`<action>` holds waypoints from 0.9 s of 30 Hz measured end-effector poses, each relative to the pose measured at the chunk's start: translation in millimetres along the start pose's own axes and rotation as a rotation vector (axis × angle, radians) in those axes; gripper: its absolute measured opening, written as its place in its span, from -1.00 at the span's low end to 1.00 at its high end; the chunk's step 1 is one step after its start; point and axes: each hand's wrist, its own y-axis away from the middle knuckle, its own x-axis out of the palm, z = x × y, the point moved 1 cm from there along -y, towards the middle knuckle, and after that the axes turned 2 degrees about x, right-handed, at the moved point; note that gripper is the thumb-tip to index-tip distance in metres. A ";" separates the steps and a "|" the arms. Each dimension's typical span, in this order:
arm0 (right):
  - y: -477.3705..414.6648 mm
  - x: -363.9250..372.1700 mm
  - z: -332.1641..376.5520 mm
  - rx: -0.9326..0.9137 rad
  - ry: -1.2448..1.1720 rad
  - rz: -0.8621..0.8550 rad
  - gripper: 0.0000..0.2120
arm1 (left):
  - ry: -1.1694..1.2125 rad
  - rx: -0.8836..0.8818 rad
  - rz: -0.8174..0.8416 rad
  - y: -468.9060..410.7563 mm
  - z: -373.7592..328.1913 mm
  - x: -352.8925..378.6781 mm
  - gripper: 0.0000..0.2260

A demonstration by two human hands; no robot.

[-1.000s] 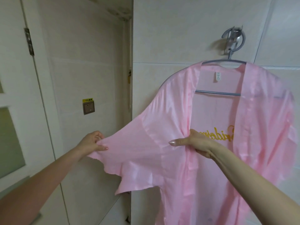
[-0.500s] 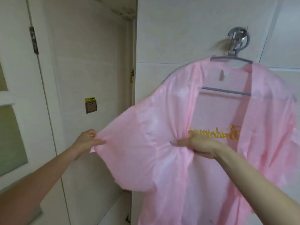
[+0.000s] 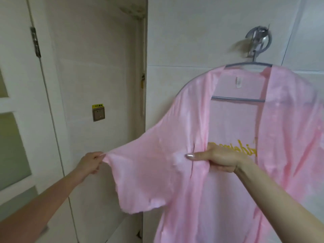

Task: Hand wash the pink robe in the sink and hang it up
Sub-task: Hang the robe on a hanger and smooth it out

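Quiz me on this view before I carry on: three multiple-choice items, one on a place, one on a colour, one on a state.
1. Where does the hanger hang?
A. on a shower rail
B. on a wall hook
C. on a window latch

2. What colour is the lettering on the pink robe?
A. black
B. blue
C. yellow

3. What is the left hand doing?
A. pinching the sleeve edge
B. hanging free
C. holding a brush

Answers:
1 B: the hanger's top sits in the metal hook on the tiles.
2 C: yellow script shows just above the right hand.
3 A: its fingers pinch the sleeve, which is stretched sideways.
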 end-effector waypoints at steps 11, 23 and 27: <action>-1.5 -5.1 -13.1 -0.108 -0.031 -0.123 -0.70 | 0.848 -0.166 0.024 -2.3 1.7 -14.8 -0.90; -9.2 -6.5 -26.4 -0.150 -0.068 -0.233 -0.64 | 0.866 -0.445 -0.053 5.6 7.4 -20.2 -0.81; -12.3 -6.9 -30.9 -0.161 -0.059 -0.249 -0.57 | 0.741 -0.360 -0.196 8.8 6.6 -19.7 -0.88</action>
